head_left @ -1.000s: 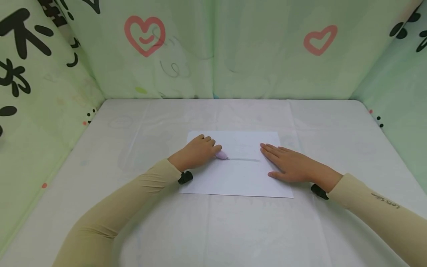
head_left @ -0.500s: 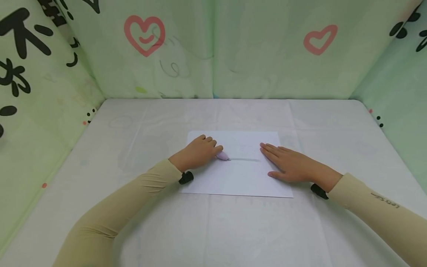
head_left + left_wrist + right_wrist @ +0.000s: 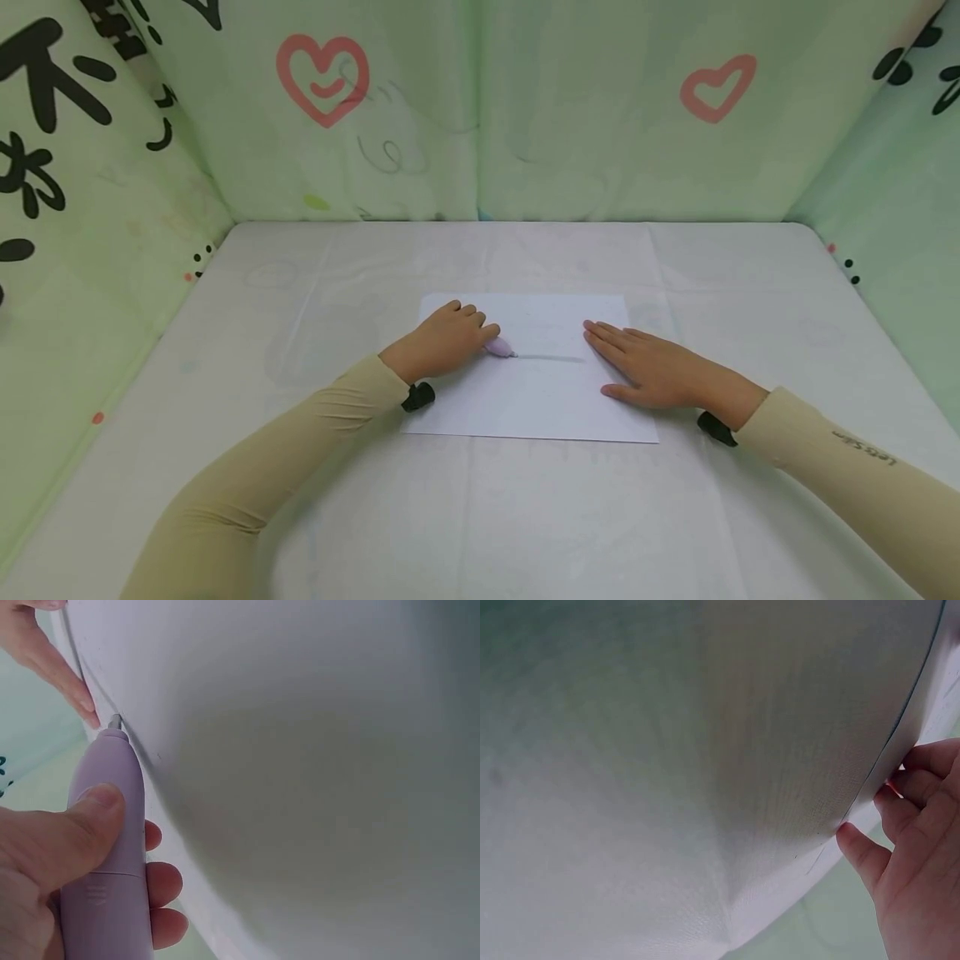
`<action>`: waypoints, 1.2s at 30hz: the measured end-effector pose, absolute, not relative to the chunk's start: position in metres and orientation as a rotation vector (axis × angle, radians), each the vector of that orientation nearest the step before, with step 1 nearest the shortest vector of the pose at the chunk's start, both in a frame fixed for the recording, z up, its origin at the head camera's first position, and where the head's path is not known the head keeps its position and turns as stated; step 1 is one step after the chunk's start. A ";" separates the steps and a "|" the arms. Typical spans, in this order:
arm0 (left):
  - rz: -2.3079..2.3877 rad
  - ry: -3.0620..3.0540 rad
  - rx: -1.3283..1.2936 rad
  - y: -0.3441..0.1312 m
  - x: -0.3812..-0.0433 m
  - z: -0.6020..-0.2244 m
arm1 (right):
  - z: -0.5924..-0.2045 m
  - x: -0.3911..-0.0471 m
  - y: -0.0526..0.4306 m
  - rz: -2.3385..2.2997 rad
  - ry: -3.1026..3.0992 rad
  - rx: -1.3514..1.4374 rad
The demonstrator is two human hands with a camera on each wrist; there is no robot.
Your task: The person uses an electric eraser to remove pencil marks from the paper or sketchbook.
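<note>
In the head view, my left hand (image 3: pixel 444 340) is over the left part of a white sheet of paper (image 3: pixel 540 408). It grips a thick lilac pen-shaped tool (image 3: pixel 498 347) whose narrow grey tip points right and meets the paper. The left wrist view shows the thumb on top of the lilac tool (image 3: pixel 109 900) and the other fingers wrapped beneath its body. From the tip a faint grey line (image 3: pixel 551 358) runs right across the sheet. My right hand (image 3: pixel 652 367) rests with straight fingers on the sheet's right side; the right wrist view shows its fingertips (image 3: pixel 845 829) touching the paper.
A white cloth (image 3: pixel 360 517) covers the table beneath the paper. Pale green curtains (image 3: pixel 585 125) with red hearts and black marks stand at the back and both sides. A small black device (image 3: pixel 417 397) sits under each wrist.
</note>
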State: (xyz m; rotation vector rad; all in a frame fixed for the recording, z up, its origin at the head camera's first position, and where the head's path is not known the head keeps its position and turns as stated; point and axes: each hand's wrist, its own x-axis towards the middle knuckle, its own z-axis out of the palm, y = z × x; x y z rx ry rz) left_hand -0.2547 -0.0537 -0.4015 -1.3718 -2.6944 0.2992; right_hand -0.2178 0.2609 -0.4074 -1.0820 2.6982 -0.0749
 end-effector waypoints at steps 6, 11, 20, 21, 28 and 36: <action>0.304 -2.712 -1.371 -0.053 -0.254 -0.398 | -0.405 -0.218 0.260 -0.072 2.694 -1.076; 0.289 -2.709 -1.389 -0.053 -0.253 -0.398 | -0.404 -0.218 0.260 -0.072 2.691 -1.070; 0.299 -2.668 -1.385 -0.052 -0.254 -0.400 | -0.407 -0.219 0.261 -0.056 2.697 -1.064; 0.301 -2.672 -1.385 -0.052 -0.254 -0.400 | -0.407 -0.219 0.261 -0.054 2.698 -1.063; 0.303 -2.696 -1.370 -0.051 -0.255 -0.400 | -0.408 -0.219 0.261 -0.060 2.709 -1.084; 0.340 -2.709 -1.365 -0.051 -0.254 -0.400 | -0.408 -0.218 0.261 -0.063 2.701 -1.082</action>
